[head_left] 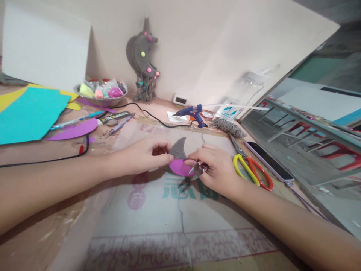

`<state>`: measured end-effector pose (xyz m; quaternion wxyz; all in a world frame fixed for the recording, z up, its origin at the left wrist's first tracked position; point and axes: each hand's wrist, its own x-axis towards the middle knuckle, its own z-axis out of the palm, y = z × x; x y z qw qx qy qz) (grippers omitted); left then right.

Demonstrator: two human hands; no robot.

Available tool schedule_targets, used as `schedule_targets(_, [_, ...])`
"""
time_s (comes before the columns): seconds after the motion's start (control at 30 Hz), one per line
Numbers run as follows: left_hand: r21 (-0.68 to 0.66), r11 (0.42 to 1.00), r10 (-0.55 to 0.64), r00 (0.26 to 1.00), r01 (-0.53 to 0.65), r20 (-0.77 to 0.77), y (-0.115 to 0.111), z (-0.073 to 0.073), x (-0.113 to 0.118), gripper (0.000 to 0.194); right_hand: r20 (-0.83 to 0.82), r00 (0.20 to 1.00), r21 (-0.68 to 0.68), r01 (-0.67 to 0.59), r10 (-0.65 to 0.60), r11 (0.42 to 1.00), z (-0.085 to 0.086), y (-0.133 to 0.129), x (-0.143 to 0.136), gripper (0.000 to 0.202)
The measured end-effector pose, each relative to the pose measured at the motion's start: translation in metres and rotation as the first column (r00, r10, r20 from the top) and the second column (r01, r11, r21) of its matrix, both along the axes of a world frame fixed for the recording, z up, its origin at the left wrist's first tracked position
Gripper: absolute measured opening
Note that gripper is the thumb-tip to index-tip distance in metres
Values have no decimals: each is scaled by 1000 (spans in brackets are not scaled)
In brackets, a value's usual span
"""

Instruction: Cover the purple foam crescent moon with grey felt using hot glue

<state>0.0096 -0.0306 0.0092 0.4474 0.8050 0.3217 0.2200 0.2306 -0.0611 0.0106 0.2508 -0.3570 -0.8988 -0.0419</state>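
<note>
Between my hands is a small purple crescent-shaped cutout [182,168], its upper part wrapped in rows of grey yarn [178,148] up to a pointed tip. My left hand [143,153] pinches its left edge between thumb and fingers. My right hand [217,165] is closed at the right edge, thumb and index finger touching the wrapped piece. Tucked in that same hand are small metal scissors [199,171], blades pointing down and left; their handles are mostly hidden by the fingers. A loose yarn strand [181,214] trails below on the plastic-covered board.
Behind my hands lie a blue glue gun [194,113] and a grey yarn bundle [229,127]. Yellow-and-red scissors [251,167] and a phone [269,162] lie right. Turquoise sheets [31,113], pens and a metal bowl [101,101] sit left. A decorated moon [142,56] stands behind.
</note>
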Motion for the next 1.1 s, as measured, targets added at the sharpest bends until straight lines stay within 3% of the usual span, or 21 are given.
schedule_targets(0.13, [228,973,41,998,-29,-49,-1,1,0,31,16,1000,29,25,-26,999,0,-3,-4,16])
schedule_targets(0.2, [278,959,73,993,-45,-92,-1,0,0,35,28,999,49,25,-26,998,-1,-5,-5,16])
schedule_targets(0.4, [251,968,17,996,6,-90,-2,-1,1,15,0,1000,25,20,-20,999,-3,-2,-1,11])
schedule_targets(0.53, [217,976,11,999,-3,-36,-2,-1,1,19,-16,999,-12,33,-33,999,-3,-1,0,8])
schedule_targets(0.73, [295,955,42,999,-34,-21,-1,-1,-2,34,-43,999,-54,24,-26,998,-1,-2,-2,11])
schedule_targets(1.1, [194,975,112,994,-112,11,-4,5,-1,24,-91,996,-133,-4,-8,991,1,-4,-4,14])
